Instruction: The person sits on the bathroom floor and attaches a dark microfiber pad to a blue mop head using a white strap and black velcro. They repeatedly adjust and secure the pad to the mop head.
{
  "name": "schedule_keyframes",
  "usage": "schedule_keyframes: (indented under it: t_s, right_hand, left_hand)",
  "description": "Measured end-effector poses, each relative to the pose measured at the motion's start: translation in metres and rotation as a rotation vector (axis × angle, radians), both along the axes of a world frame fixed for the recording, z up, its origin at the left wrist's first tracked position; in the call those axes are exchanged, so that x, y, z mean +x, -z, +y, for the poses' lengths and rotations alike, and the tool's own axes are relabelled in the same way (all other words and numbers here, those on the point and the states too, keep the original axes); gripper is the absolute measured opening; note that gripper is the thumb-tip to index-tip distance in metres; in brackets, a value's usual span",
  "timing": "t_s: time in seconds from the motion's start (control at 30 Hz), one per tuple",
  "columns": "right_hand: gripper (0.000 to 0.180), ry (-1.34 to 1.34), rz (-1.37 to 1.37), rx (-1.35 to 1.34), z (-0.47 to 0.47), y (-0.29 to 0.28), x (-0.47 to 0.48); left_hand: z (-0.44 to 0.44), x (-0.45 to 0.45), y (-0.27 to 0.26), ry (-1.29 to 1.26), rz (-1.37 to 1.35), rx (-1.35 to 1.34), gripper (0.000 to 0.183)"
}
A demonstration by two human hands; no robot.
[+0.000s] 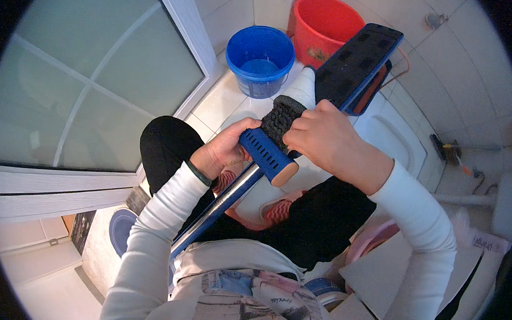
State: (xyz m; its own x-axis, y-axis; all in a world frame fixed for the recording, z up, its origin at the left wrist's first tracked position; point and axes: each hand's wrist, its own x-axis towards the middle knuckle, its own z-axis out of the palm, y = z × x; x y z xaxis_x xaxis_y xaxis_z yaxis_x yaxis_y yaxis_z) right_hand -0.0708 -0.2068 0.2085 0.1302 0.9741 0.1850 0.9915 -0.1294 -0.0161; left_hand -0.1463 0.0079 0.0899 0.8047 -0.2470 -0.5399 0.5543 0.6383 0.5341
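My left hand (pixel 219 151) grips the left end of a blue slotted mop part (pixel 263 154) with a peach-coloured end, its thumb lying near a dark grey textured fabric pad (pixel 280 117). The fingers of my right hand (pixel 334 143) pinch that pad's right edge. A white section (pixel 300 88) of cloth continues from the pad, away from me. Beyond my right hand, a long black flat mop plate (pixel 354 60) with blue edges slants up to the right. The metal and blue mop pole (pixel 218 206) runs from the slotted part down to the lower left, across my lap.
Ahead on the tiled floor stand a blue bucket (pixel 259 63) and a red bucket (pixel 325 25). A white squat toilet pan (pixel 393 137) lies to the right. A frosted glass door (pixel 107 71) borders the left. Pipes (pixel 464 199) and a pink basin (pixel 372 242) are at the right.
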Motion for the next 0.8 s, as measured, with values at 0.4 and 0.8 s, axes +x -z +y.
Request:
schedule_keyframes:
  t_s: [0.4, 0.8]
  right_hand:
    - [0.007, -0.108, 0.051, -0.109, -0.005, -0.005, -0.002]
    - [0.018, 0.273, 0.593, 0.11, -0.046, 0.011, -0.001]
  left_hand:
    - [0.0, -0.003, 0.009, 0.049, 0.005, -0.036, 0.036]
    - [-0.005, -0.001, 0.023, -0.005, -0.074, 0.1, 0.03]
